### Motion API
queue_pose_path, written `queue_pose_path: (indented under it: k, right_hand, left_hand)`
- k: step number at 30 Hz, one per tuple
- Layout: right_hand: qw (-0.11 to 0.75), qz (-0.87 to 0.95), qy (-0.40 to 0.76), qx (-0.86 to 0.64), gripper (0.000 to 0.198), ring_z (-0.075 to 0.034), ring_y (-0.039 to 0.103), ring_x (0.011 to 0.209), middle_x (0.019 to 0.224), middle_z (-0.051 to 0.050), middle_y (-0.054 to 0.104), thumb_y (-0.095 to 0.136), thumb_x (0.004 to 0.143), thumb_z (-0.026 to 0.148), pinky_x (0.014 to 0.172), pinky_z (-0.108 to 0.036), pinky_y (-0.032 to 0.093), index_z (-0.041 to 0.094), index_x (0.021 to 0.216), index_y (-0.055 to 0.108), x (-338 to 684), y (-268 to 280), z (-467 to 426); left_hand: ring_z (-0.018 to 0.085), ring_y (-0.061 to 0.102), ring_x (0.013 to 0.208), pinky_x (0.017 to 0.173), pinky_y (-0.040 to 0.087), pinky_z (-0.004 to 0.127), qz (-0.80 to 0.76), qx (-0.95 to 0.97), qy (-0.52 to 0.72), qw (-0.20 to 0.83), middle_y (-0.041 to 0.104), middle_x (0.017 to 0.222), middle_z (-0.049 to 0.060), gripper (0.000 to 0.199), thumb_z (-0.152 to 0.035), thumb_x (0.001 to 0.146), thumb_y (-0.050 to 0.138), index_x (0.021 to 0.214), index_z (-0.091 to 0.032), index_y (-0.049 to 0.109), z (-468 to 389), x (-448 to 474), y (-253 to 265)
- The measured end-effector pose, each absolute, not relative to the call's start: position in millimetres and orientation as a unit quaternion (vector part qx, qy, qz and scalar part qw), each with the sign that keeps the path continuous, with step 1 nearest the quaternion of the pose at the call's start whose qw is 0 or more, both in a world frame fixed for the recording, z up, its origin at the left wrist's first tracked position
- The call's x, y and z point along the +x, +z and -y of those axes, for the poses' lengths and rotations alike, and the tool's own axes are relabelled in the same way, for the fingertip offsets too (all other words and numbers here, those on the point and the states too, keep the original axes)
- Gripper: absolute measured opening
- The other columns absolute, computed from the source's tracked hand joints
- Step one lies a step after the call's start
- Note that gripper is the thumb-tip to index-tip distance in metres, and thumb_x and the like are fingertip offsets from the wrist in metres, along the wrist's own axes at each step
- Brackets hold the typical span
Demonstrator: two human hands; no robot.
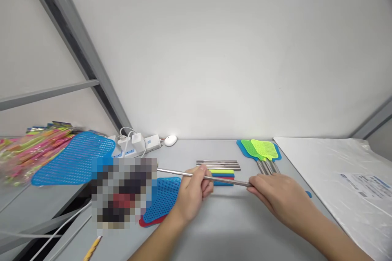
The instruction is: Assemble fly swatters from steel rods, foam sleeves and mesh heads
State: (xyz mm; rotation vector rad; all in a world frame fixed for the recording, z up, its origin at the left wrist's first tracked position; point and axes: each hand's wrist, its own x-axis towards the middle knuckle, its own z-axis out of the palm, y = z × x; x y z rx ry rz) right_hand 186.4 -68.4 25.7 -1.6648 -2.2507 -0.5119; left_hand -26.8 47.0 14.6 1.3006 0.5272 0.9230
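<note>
A thin silver metal rod (228,180) runs across in front of me, sloping slightly down to the right. My left hand (193,191) is closed around its middle, thumb on top. My right hand (280,195) grips the right end, fingers wrapped over it. Leftward the rod runs into a pixelated patch, with a large blue mesh fly swatter head (75,161) beyond; whether they join is hidden. Under and left of my left hand lie another blue swatter head (163,197) and a red one (150,222). Behind the rod are coloured grip tubes (226,173) and several loose metal rods (218,164).
Fly swatters with metal shafts (260,149) are stacked at the back right. A white wrapped sheet (333,171) covers the table's right side. A power strip with chargers (134,144) and a white mouse-like device (170,140) stand back left. Bagged colourful items (36,151) lie far left.
</note>
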Motion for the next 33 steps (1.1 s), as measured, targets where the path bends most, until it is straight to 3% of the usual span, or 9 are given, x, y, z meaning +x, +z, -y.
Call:
queue_pose_path:
  k: [6, 13, 22, 33]
  right_hand:
    - [0.132, 0.772, -0.181, -0.595, 0.02, -0.014, 0.047, 0.05, 0.063, 0.004, 0.054, 0.041, 0.101, 0.029, 0.053, -0.026, 0.031, 0.023, 0.083, 0.048, 254, 6, 106]
    - [0.144, 0.76, -0.202, -0.601, 0.014, -0.014, 0.051, 0.056, 0.071, 0.002, 0.057, 0.043, 0.1, 0.03, 0.056, -0.027, 0.034, 0.022, 0.093, 0.052, 275, -5, 119]
    - [0.159, 0.784, -0.229, -0.554, 0.019, -0.015, 0.057, 0.057, 0.068, 0.001, 0.058, 0.043, 0.1, 0.032, 0.054, -0.03, 0.029, 0.021, 0.093, 0.056, 217, 17, 87]
    - [0.162, 0.78, -0.224, -0.562, 0.03, -0.015, 0.056, 0.057, 0.068, 0.001, 0.057, 0.034, 0.103, 0.039, 0.052, -0.029, 0.024, 0.021, 0.091, 0.054, 189, 13, 60]
  left_hand:
    - [0.011, 0.031, 0.044, 0.047, 0.026, 0.027, -0.237, 0.541, 0.483, 0.646, 0.03, 0.042, -0.004, 0.049, -0.037, 0.095, 0.041, 0.049, -0.021, 0.034, -69, -42, 22]
    - [0.013, 0.035, 0.048, 0.055, 0.033, 0.029, -0.24, 0.575, 0.477, 0.62, 0.033, 0.045, -0.004, 0.049, -0.037, 0.098, 0.036, 0.052, -0.021, 0.036, -55, -27, 7]
    - [0.012, 0.038, 0.05, 0.053, 0.03, 0.028, -0.225, 0.687, 0.296, 0.624, 0.04, 0.05, -0.002, 0.048, -0.049, 0.095, 0.035, 0.057, -0.021, 0.039, -29, -12, 9]
    - [0.011, 0.037, 0.051, 0.055, 0.03, 0.027, -0.236, 0.695, 0.272, 0.622, 0.043, 0.052, -0.002, 0.049, -0.045, 0.097, 0.034, 0.056, -0.02, 0.038, -28, -8, 0]
